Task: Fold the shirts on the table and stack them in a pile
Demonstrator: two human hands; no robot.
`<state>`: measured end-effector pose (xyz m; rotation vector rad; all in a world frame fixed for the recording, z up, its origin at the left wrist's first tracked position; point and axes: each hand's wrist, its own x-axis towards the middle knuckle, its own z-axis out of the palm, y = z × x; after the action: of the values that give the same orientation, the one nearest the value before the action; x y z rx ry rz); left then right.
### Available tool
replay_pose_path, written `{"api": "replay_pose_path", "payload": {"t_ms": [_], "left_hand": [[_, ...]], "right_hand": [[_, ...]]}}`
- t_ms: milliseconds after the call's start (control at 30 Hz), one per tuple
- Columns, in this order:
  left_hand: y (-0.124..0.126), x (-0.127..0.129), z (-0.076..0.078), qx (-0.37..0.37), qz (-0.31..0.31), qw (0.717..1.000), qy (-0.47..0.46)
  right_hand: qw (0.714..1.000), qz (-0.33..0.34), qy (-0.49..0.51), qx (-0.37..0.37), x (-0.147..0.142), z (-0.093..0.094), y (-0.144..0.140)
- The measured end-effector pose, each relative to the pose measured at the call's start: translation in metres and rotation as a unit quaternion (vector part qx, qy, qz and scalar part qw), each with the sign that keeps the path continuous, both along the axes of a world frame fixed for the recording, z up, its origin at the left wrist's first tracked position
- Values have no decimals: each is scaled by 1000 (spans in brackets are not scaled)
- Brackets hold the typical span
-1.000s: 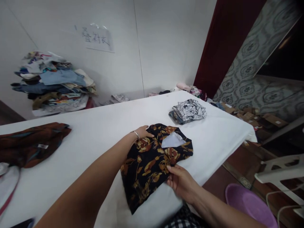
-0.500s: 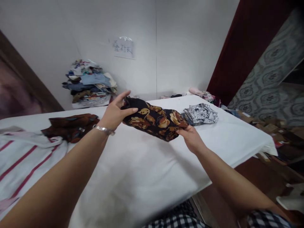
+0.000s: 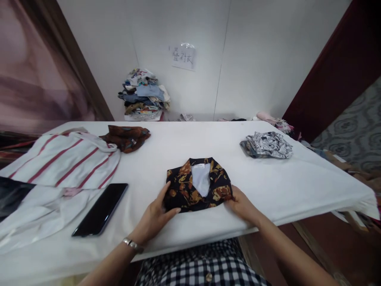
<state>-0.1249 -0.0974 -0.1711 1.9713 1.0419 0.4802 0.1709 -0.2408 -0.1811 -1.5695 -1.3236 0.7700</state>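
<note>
A black shirt with orange-brown flowers [image 3: 199, 183] lies folded into a small rectangle on the white table [image 3: 184, 139], collar up, a pale lining showing at the neck. My left hand [image 3: 155, 214] holds its near left corner, thumb on top. My right hand [image 3: 242, 204] grips the near right corner. Both hands rest on the tabletop near the front edge.
A black phone [image 3: 101, 208] lies left of the shirt. A red-striped white garment [image 3: 56, 159] and a brown garment [image 3: 126, 137] sit at the left; a black-and-white patterned folded shirt [image 3: 266, 145] at the right. A clothes pile [image 3: 144, 95] stands by the wall.
The flowered shirt was held up in the air between both hands; now it lies flat and folded on the table. My view has swung left and down.
</note>
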Motion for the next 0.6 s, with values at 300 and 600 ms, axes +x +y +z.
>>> {"api": "replay_pose_path", "payload": {"t_ms": [300,600], "left_hand": [[51,36,25,37,112,992,54],[56,69,33,91,90,985,111]], "right_hand": [[971,-179,145,-63,20,23,42],[988,-117,-13,99,10,6,90]]}}
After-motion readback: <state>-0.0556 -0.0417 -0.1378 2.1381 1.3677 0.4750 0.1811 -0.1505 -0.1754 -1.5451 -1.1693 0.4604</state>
